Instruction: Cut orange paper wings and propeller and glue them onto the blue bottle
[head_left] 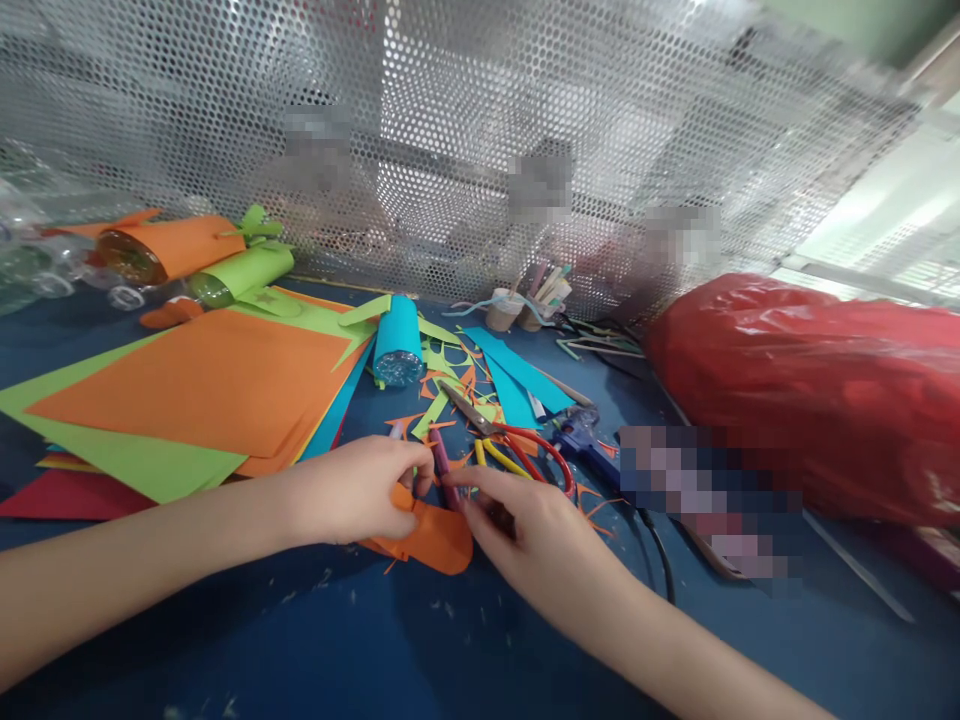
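My left hand (367,490) is curled over a rounded orange paper cutout (442,540), with thumb and fingers closed on its left end. My right hand (540,530) pinches a purple marker (440,455) by its lower end, just above the cutout. Right behind that hand lie red-handled scissors (487,420), blades pointing away to the left. Yellow handles (506,458) show beside them. Orange and green paper scraps (442,390) are strewn behind both hands, and a bottle piece wrapped in blue paper (399,335) stands at their far edge.
Stacked coloured sheets (202,380) cover the left side. Behind them lie an orange-wrapped bottle (180,247) and a green one (251,272). A blue glue gun (589,445) with a black cord, a blurred-out flat object (697,500) and a large red bag (810,400) are rightward. Perforated metal closes off the back.
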